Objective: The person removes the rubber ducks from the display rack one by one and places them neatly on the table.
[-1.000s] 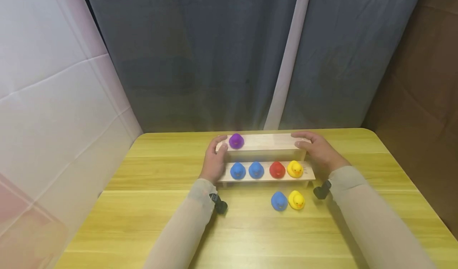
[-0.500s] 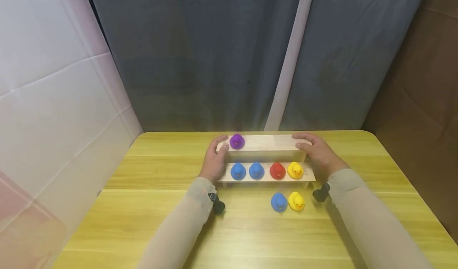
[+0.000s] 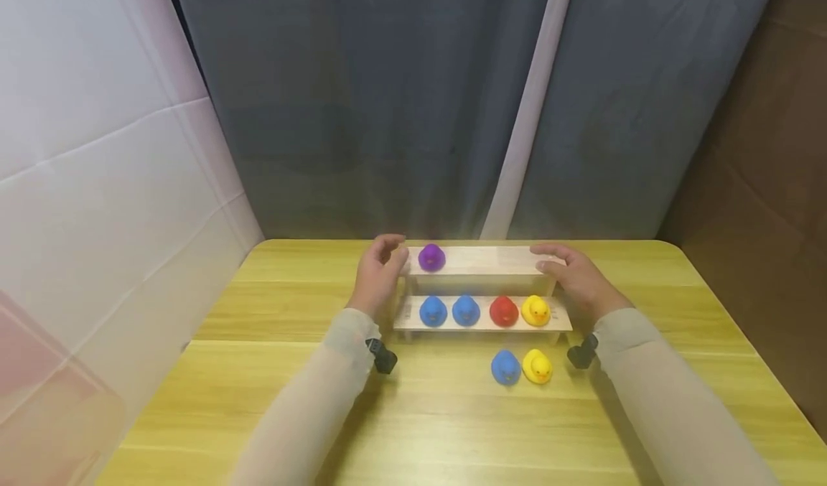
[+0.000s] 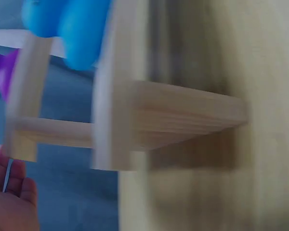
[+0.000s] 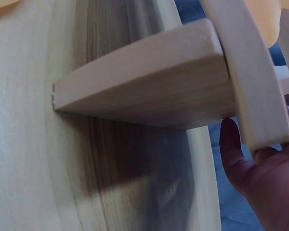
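A two-tier wooden display stand (image 3: 481, 260) is on the table. One purple rubber duck (image 3: 431, 258) sits at the left of its upper tier. The lower tier carries two blue ducks (image 3: 433, 311), a red duck (image 3: 504, 312) and a yellow duck (image 3: 535, 311). My left hand (image 3: 379, 274) is beside the upper tier's left end, fingers loosely bent; the left wrist view shows its fingertips (image 4: 0, 161) right by the board's end. My right hand (image 3: 579, 278) grips the upper tier's right end between thumb and fingers.
In front of the stand, another blue duck (image 3: 506, 367) and another yellow duck (image 3: 538, 367) stand side by side on the wooden table (image 3: 271, 393). A dark curtain (image 3: 362, 113) hangs behind the table, a white cloth (image 3: 116, 184) at left and a brown one (image 3: 756, 148) at right.
My left hand has let go of the stand's left end and moved slightly left. The right hand keeps its place on the stand, and the ducks have not moved on it.
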Demonstrator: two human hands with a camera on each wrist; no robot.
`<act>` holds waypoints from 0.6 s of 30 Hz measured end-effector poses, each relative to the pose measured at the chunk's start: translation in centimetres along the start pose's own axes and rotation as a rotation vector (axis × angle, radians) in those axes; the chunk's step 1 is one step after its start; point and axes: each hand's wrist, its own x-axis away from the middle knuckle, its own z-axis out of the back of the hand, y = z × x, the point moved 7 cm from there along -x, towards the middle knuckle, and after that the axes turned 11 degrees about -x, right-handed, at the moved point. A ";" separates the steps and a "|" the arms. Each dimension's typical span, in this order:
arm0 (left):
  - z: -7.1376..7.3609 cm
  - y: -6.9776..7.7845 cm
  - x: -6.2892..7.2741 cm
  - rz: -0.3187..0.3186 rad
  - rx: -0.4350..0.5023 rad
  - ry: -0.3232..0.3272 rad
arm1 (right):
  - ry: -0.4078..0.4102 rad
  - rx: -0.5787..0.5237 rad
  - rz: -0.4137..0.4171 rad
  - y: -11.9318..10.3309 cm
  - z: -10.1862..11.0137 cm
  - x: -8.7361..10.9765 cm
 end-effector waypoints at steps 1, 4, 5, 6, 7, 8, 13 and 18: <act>0.2 0.5 0.0 -0.020 -0.010 -0.001 | -0.003 0.001 0.006 0.0 0.0 0.0; 0.6 2.1 -0.3 -0.081 -0.016 -0.010 | -0.007 -0.005 0.016 0.0 0.1 0.2; 0.6 2.5 -0.4 -0.100 -0.015 -0.013 | -0.006 -0.006 0.017 0.0 0.2 0.3; 0.5 2.9 -0.6 -0.115 -0.019 -0.017 | -0.005 -0.005 0.016 0.0 0.3 0.3; 0.4 3.3 -0.7 -0.128 -0.022 -0.024 | -0.004 -0.002 0.015 0.0 0.4 0.4; 0.4 3.5 -0.8 -0.138 -0.027 -0.032 | -0.002 0.002 0.013 -0.1 0.5 0.4; 0.0 4.0 -1.0 -0.132 -0.071 -0.081 | 0.004 -0.001 -0.008 0.0 0.6 0.6; -0.7 4.2 -1.1 -0.144 -0.125 -0.140 | 0.013 0.011 0.020 0.0 1.0 0.7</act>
